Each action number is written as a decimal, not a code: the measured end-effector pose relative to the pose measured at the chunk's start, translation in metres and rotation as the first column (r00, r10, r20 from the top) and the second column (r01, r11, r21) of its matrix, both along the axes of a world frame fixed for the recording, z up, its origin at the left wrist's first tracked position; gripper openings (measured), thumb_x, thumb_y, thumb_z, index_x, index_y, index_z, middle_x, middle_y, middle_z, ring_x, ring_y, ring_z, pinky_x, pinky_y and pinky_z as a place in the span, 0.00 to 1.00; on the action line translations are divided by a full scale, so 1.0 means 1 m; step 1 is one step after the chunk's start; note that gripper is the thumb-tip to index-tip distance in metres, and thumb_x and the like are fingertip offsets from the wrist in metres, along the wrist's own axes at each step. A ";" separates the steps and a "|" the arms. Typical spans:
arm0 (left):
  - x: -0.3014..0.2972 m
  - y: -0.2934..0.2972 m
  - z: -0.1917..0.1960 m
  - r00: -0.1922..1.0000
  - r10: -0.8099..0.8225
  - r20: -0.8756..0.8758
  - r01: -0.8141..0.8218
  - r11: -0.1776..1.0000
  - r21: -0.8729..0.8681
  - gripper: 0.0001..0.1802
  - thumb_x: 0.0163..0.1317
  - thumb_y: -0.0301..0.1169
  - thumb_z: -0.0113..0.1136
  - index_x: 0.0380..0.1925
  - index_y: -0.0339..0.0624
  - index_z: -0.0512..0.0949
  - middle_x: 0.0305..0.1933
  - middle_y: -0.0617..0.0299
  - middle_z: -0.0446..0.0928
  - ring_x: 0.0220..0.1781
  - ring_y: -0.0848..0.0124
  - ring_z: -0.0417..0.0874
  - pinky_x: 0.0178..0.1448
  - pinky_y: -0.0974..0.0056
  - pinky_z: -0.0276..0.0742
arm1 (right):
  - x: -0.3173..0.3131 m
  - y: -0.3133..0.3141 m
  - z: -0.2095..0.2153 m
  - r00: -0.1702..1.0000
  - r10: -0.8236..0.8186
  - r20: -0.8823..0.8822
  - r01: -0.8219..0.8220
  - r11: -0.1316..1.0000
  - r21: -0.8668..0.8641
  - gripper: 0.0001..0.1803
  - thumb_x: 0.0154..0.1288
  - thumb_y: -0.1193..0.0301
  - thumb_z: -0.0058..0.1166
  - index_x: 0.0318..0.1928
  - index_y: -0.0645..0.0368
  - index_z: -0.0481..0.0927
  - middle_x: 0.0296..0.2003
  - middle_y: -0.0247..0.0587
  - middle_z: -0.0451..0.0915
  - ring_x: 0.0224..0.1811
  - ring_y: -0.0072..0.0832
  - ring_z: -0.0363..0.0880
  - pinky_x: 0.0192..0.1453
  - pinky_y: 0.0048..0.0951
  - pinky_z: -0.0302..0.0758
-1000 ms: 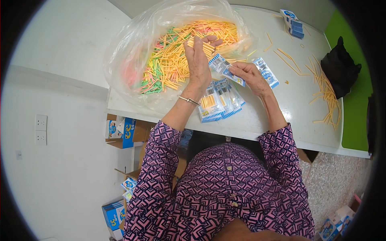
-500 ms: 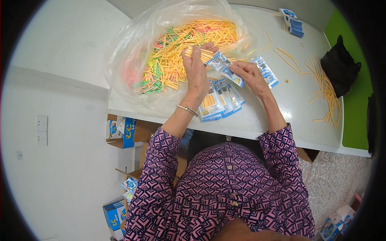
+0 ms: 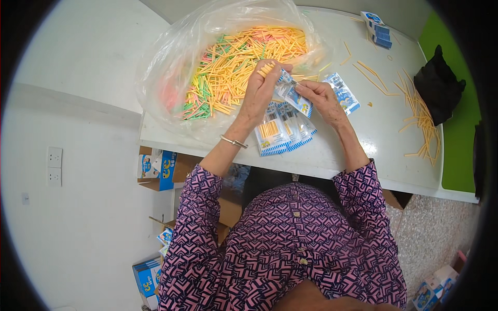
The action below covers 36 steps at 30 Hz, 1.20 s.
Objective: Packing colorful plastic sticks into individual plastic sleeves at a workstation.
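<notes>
Left hand (image 3: 262, 93) pinches a bundle of yellow sticks (image 3: 266, 68); my right hand (image 3: 320, 96) grips the small blue packet (image 3: 293, 94) just beside it near the table's (image 3: 363, 150) far edge, mouth toward the sticks.

Small packing workshop: white worktable (image 3: 363, 150) with a clear plastic bag of loose yellow, green and pink sticks (image 3: 233, 67) beyond the fingers, filled blue-and-white packets (image 3: 282, 132) just below them, printed cardboard cartons (image 3: 158, 168) underneath.
</notes>
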<state>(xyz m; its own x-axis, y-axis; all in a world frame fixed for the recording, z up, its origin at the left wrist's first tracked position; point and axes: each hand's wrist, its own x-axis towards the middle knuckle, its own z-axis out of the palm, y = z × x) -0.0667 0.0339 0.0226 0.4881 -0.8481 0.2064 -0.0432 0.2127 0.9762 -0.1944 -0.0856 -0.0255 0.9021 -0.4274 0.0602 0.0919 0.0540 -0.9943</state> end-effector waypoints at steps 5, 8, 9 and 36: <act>0.007 0.004 0.003 0.994 -0.094 -0.058 0.095 0.995 0.016 0.15 0.70 0.37 0.41 0.46 0.37 0.67 0.50 0.50 0.75 0.53 0.67 0.76 0.56 0.63 0.73 | 0.002 0.003 -0.003 0.999 -0.042 0.026 0.040 0.998 0.056 0.16 0.65 0.66 0.52 0.46 0.65 0.80 0.35 0.30 0.80 0.36 0.14 0.73 0.42 0.16 0.69; 0.007 0.003 0.006 0.994 -0.051 -0.094 0.056 0.997 0.048 0.17 0.70 0.37 0.42 0.51 0.36 0.65 0.49 0.52 0.75 0.53 0.68 0.75 0.57 0.63 0.72 | 0.007 0.002 -0.005 0.995 -0.082 0.060 0.075 0.992 0.106 0.16 0.65 0.66 0.52 0.47 0.65 0.80 0.36 0.31 0.81 0.37 0.14 0.73 0.44 0.16 0.68; 0.007 0.002 0.006 0.994 -0.053 -0.095 0.058 0.997 0.048 0.17 0.70 0.37 0.42 0.51 0.36 0.65 0.49 0.52 0.75 0.53 0.68 0.75 0.57 0.63 0.72 | 0.008 0.002 -0.006 0.995 -0.084 0.060 0.077 0.991 0.106 0.16 0.65 0.66 0.52 0.47 0.65 0.80 0.36 0.31 0.81 0.37 0.14 0.73 0.44 0.16 0.68; 0.053 -0.001 -0.044 0.229 -0.207 0.951 -0.151 0.958 0.245 0.07 0.55 0.28 0.54 0.31 0.37 0.78 0.31 0.52 0.77 0.37 0.55 0.78 0.40 0.57 0.74 | -0.018 -0.039 0.006 0.969 -0.214 0.128 0.205 0.976 0.074 0.17 0.62 0.61 0.57 0.40 0.64 0.82 0.32 0.32 0.81 0.35 0.15 0.74 0.44 0.19 0.68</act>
<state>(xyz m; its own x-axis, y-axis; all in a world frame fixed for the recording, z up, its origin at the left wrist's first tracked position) -0.0141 0.0326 -0.0214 0.0415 -0.9544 0.2957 -0.9808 0.0176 0.1944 -0.2127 -0.1248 -0.0191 0.7774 -0.6125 0.1430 0.2400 0.0786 -0.9676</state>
